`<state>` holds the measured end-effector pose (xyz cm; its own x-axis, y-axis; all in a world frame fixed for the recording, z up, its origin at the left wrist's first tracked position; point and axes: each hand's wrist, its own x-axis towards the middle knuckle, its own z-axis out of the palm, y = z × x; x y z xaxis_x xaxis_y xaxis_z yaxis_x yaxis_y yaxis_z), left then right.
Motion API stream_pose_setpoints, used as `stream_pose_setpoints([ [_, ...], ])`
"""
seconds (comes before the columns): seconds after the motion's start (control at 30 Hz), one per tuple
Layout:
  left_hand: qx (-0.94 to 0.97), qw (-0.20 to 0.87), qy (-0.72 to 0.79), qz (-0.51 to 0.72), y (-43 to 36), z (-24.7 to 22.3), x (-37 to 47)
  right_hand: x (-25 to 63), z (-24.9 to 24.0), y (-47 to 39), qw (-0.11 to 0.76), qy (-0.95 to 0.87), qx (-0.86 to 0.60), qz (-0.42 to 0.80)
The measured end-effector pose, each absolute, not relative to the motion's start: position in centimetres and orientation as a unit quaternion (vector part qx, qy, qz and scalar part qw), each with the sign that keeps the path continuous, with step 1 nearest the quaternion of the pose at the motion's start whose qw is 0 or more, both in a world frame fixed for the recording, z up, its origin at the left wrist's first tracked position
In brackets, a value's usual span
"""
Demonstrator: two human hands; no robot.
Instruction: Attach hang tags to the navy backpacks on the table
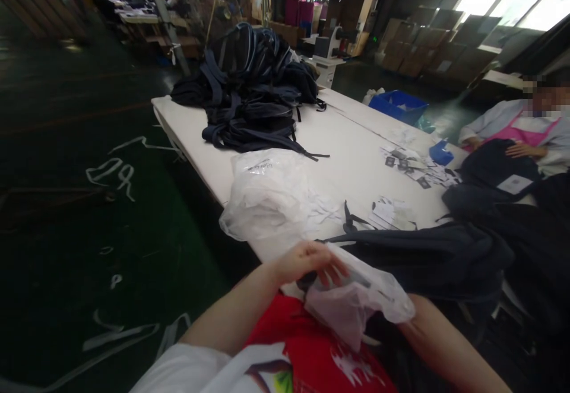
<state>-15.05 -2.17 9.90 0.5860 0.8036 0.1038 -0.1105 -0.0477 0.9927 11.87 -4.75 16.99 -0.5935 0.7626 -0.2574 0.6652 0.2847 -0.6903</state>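
Before the red apron (307, 345), the plastic bag (345, 304) hid the right hand, its grip impossible to tell, while the left hand (307, 260) curled against it, pinching or not unclear, and piled backpacks (249, 111) lay unbagged on the counter (350, 143).

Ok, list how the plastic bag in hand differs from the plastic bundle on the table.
The plastic bag looks thin; the plastic bundle looks bulky. The plastic bag is held up; the plastic bundle lies on the table. The plastic bag looks partly pinkish; the plastic bundle looks white. Both are filmy.
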Motion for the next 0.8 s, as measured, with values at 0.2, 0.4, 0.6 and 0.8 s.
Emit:
stream_pose_setpoints([
  [0.2, 0.592, 0.435, 0.649, 0.199, 3.4, -1.1, -16.6, 12.4, 17.3, -3.8, 0.04, -0.777, -0.475, 0.412],
  [0.4, 0.608, 0.414, 0.67, 0.1, 0.3, -5.6, -13.9, 11.4, 17.9, -4.6, 0.055, -0.746, -0.516, 0.418],
  [0.6, 0.628, 0.348, 0.68, 0.148, 0.6, -1.6, -15.2, 11.5, 18.9, -4.3, 0.095, -0.748, -0.534, 0.384],
  [0.8, 0.736, 0.33, 0.494, 0.326, 0.0, 6.7, -14.6, 12.0, 17.9, -3.3, 0.107, -0.758, -0.59, 0.257],
])
